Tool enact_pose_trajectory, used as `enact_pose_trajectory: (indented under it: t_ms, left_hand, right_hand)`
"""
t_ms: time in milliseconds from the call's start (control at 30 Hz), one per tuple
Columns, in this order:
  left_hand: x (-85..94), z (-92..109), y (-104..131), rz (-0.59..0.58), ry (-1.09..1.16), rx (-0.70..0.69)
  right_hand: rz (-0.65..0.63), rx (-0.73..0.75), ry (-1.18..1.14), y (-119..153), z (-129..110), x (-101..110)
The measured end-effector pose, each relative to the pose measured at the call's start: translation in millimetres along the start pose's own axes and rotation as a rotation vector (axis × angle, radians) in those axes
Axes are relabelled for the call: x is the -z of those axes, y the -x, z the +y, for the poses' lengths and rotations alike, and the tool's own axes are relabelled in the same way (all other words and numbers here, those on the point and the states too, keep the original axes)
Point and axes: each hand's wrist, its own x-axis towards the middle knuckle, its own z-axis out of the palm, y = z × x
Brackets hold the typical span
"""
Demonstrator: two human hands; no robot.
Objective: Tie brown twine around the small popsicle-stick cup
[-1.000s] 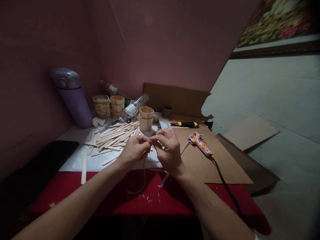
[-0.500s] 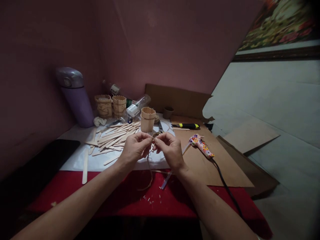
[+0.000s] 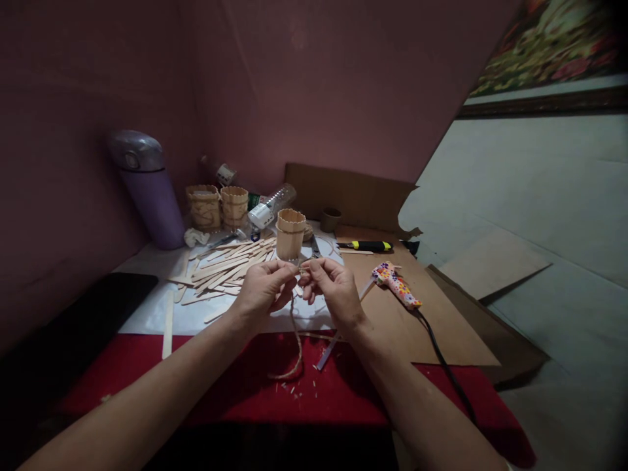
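My left hand (image 3: 267, 286) and my right hand (image 3: 330, 284) meet fingertip to fingertip over the front of the white sheet. Both pinch a thin piece of twine (image 3: 298, 356), whose loose end hangs down from between them and curls on the red cloth. The bit of twine right at the fingertips is small and partly hidden. Just beyond my hands stands a cup made of wooden sticks (image 3: 290, 237), upright, with a band around it. A pile of craft sticks (image 3: 230, 267) lies left of the cup, past my left hand.
A flowered glue gun (image 3: 396, 286) with a black cord lies on cardboard (image 3: 446, 340) at right, near a yellow-black utility knife (image 3: 371, 246). Behind are two decorated stick cups (image 3: 205, 208), a clear plastic bottle (image 3: 273, 206) and a small brown pot (image 3: 330, 220). A purple tumbler (image 3: 152, 203) leans left.
My fingertips have drawn slightly apart, still pinching. The hanging twine has shifted and looks thicker or twisted now. The other things stay where they were.
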Motion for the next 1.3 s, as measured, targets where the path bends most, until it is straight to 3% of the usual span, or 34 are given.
enact_pose_trajectory:
  t_ms: [133, 500, 600, 767, 867, 1000, 1300]
  left_hand:
    - [-0.8, 0, 0, 0.026, 0.03, -0.009]
    - [-4.7, 0, 3, 0.098, -0.068, -0.082]
    - [-5.9, -2, 2, 0.135, -0.105, -0.118]
    - [-4.7, -8, -1, 0.155, -0.128, -0.14]
    - [-3.3, -9, -2, 0.168, -0.146, -0.133]
    - [-2.9, -7, -2, 0.144, -0.146, -0.113]
    - [-4.4, 3, 2, 0.058, -0.152, -0.088]
  right_hand:
    - [0.006, 0.022, 0.101, 2, 1, -3]
    - [0.018, 0.02, 0.114, 5, 0, -6]
    - [0.063, 0.144, 0.354, 9, 1, -6]
    - [0.045, 0.558, 1.029, 15, 3, -2]
    - [0.023, 0.669, 1.227, 15, 2, 0]
    - [0.023, 0.675, 1.152, 12, 3, -1]
    - [-0.001, 0.506, 0.893, 11, 1, -2]
